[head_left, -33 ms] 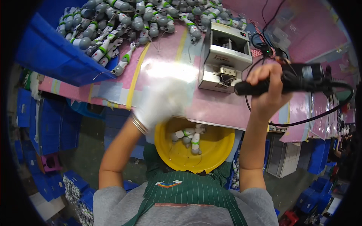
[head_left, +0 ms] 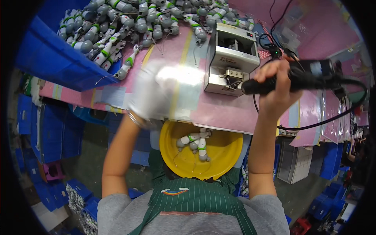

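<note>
Right hand (head_left: 278,86), fingers wrapping the tool (head_left: 309,76), best holds clear of the left hand (head_left: 150,92), fingers too blurred to tell.

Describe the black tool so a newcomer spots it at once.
Find the boxy silver machine on the pink tabletop. Just right of it, the right hand grips the black tool, a thick bar running sideways. Unlike the machine, it is hand-held, with a thick black cable looping from its right end.
</note>
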{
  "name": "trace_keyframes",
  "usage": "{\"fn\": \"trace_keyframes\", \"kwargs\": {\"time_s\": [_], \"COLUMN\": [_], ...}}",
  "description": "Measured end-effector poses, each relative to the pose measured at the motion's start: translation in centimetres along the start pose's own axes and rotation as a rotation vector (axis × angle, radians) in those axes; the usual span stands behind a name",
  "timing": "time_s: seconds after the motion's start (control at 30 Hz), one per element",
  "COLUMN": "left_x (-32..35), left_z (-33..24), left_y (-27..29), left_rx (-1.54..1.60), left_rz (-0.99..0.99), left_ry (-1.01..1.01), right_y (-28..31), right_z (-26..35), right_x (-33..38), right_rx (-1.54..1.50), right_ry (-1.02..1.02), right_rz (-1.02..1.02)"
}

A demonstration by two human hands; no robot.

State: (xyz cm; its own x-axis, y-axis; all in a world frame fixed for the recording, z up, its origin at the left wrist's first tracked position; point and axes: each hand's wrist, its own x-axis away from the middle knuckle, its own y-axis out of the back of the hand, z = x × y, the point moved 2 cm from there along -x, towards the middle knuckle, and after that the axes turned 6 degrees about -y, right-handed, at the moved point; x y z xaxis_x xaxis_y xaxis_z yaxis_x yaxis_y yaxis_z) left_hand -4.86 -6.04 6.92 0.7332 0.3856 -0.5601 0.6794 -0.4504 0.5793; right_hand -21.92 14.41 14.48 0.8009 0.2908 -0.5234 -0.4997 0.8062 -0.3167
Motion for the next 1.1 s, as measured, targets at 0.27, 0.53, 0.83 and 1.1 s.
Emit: {"fn": "trace_keyframes", "kwargs": {"time_s": [0.27, 0.53, 0.83, 1.1], "left_x": [0.3, 6.5, 6.3, 5.7], "left_z": [10.6, 0.9, -5.0, -4.9], "left_y": [4.0, -1.0, -8.0, -8.5], "left_rx": [-0.898, -0.441, -0.105, -0.115], "left_rz": [0.438, 0.374, 0.385, 0.475], "left_ry": [0.462, 0.005, -0.094, -0.015], "right_y": [-1.9, -1.5, -1.3, -1.4], "right_z": [-3.3, -3.1, -3.1, -4.4], "right_x": [-0.3, 0.0, 5.3, 6.5], "right_rx": [0.077, 0.117, -0.035, -0.043], "right_ry": [-0.034, -0.099, -0.321, -0.298], "right_rz": [0.002, 0.037, 0.028, 0.083]}}
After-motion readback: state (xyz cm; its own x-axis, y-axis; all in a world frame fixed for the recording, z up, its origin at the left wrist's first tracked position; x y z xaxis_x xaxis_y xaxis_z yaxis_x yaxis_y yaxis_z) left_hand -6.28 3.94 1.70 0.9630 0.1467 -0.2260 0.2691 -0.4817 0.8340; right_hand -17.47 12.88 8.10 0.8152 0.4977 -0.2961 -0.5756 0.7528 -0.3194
